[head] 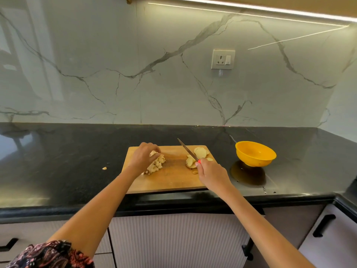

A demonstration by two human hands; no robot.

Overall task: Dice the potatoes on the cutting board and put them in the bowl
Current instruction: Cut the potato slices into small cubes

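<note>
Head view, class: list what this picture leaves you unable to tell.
- Yellow bowl: its bottom, hidden by the near wall.
- Knife: the grip, hidden inside the right hand.
- Diced potato pile: partly hidden under the left hand.
- Scrap on counter: too small to identify.

we can't see most of the knife (pixel 187 150) handle, the right hand (pixel 210 174) wraps over it and only a bit of red pokes out by the fingers. the left hand (pixel 143 158) sits on top of the diced pile (pixel 156 165), so part of that heap is hidden and we can't tell whether the fingertips pinch any pieces. the blade crosses in front of the potato slices (pixel 200 154), covering a few. the small pale scrap (pixel 104 168) on the counter is too tiny to identify. the patterned sleeve (pixel 52 255) is cut off by the bottom edge. inside of the yellow bowl (pixel 255 153) is only partly visible past its near wall.
</note>
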